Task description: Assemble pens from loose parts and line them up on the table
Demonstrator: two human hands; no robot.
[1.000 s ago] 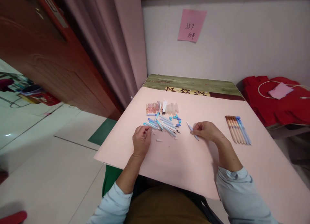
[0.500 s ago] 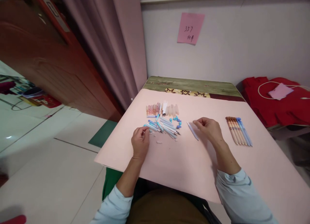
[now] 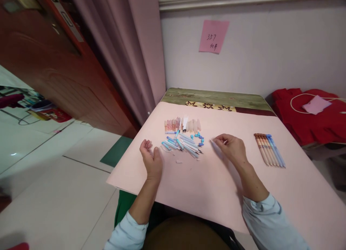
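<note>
My left hand is raised at the left of the table with its fingers apart, holding nothing. Just to its right lies a loose pile of pale blue pen parts, some with black tips. My right hand is closed in a pinch on a slim pale pen barrel; only its end shows clearly past the fingertips. Small blue caps lie between that hand and the pile. Behind the pile are a row of pinkish printed tubes, white refills and beige grips.
A neat row of brown-topped and blue-topped pens lies on the right of the pink-covered table. Small clear scraps are near the pile. A red cloth is beyond the right edge; a wooden door stands left.
My left hand has opened and drawn slightly left, away from the pile. The pale barrel, which lay slanted beside my right fingertips, is now mostly covered by that hand. The view has tilted slightly.
</note>
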